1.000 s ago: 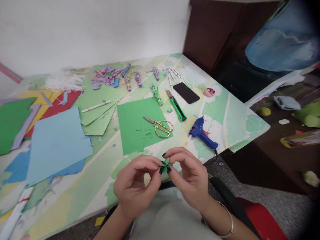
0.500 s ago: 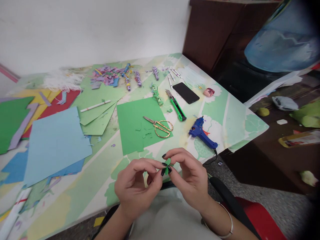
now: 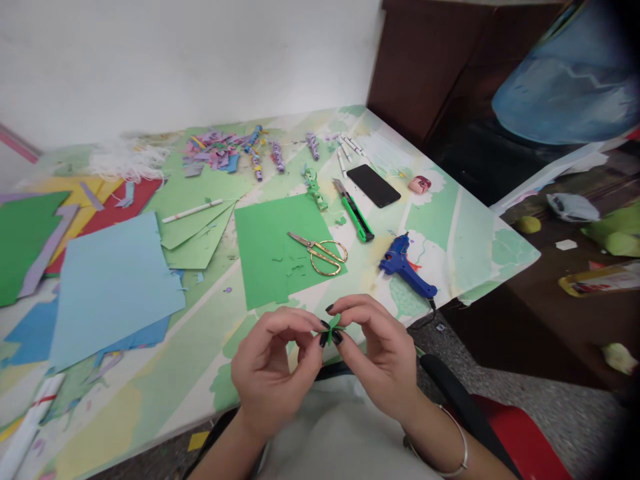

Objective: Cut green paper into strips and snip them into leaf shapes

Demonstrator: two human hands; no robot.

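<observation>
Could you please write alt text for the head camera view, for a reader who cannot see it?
A person's left hand and right hand pinch a small green petalled piece, apparently paper, by a cloth-covered table. Beyond them, gold-handled metal scissors lie mostly on a green paper sheet, with a blue plastic glue gun to their right.

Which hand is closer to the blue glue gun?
Right. The right hand is on the near side of the blue glue gun, slightly left; the left hand is farther left.
</observation>
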